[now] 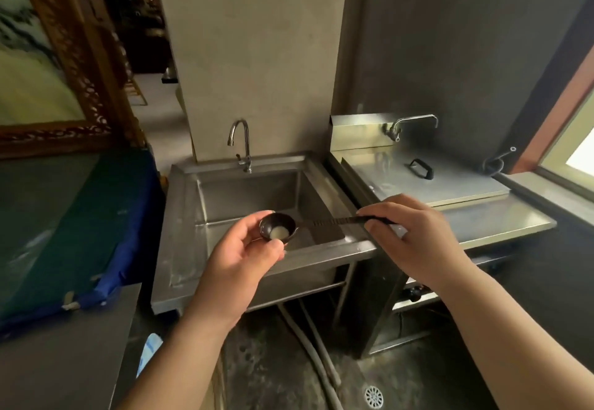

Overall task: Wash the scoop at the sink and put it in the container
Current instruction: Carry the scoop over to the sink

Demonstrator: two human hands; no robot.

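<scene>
A dark scoop [279, 227] with a long ridged handle is held level over the front edge of the steel sink [186, 216]. Its round bowl holds a pale whitish patch. My left hand [241, 249] cups the bowl from below, thumb on its rim. My right hand [414, 236] pinches the handle's far end. The curved tap [241, 139] stands at the back of the sink, with no water running. No container for the scoop is plainly visible.
Right of the sink a steel counter carries a flat lid with a black handle [421, 168] and a second tap [411, 125]. A blue-covered table [80, 216] stands at the left. Hoses [308, 339] and a floor drain [373, 396] lie below.
</scene>
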